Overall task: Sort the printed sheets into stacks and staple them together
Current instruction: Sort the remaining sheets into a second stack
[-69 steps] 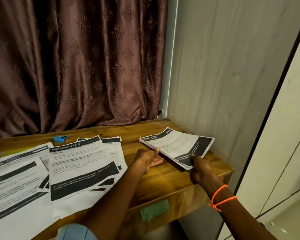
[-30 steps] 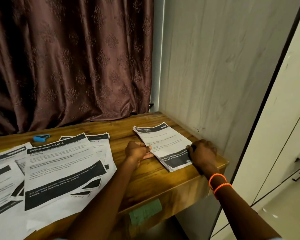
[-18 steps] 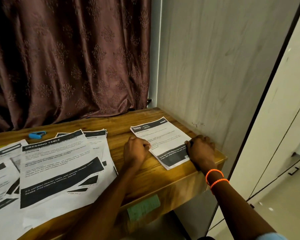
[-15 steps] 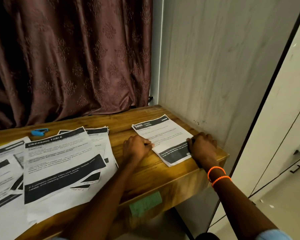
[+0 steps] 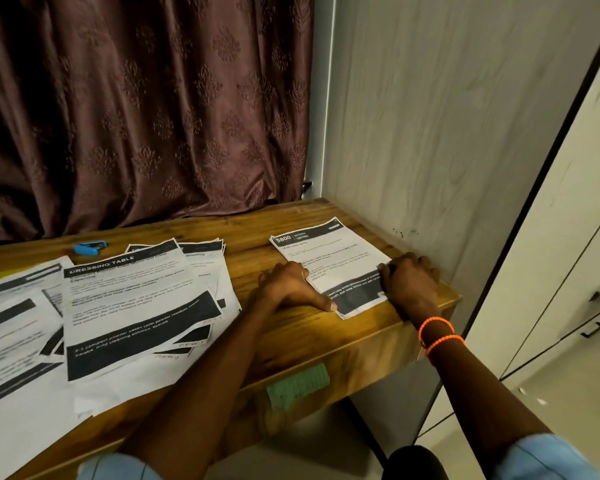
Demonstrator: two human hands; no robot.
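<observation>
Two hands bracket your stack [image 5: 329, 268] at the surface's [image 5: 361, 336] right end: left hand [image 5: 290, 289] loosely curled against its left edge, right hand [image 5: 409, 282] flat on its near right corner, neither gripping, likely squaring the sheets. Loose sheets [image 5: 132, 299] sprawl unsorted to the left, with the blue stapler [image 5: 90, 248] behind them.

Brown curtain [image 5: 136, 109] — wooden desk [image 5: 326, 337]

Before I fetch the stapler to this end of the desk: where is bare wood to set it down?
Bare wood shows behind the small stack, toward the curtain, and in the strip between that stack and the spread sheets, though the left hand takes its near part. The desk's left is crowded with paper; the blue stapler lies behind it.
</observation>
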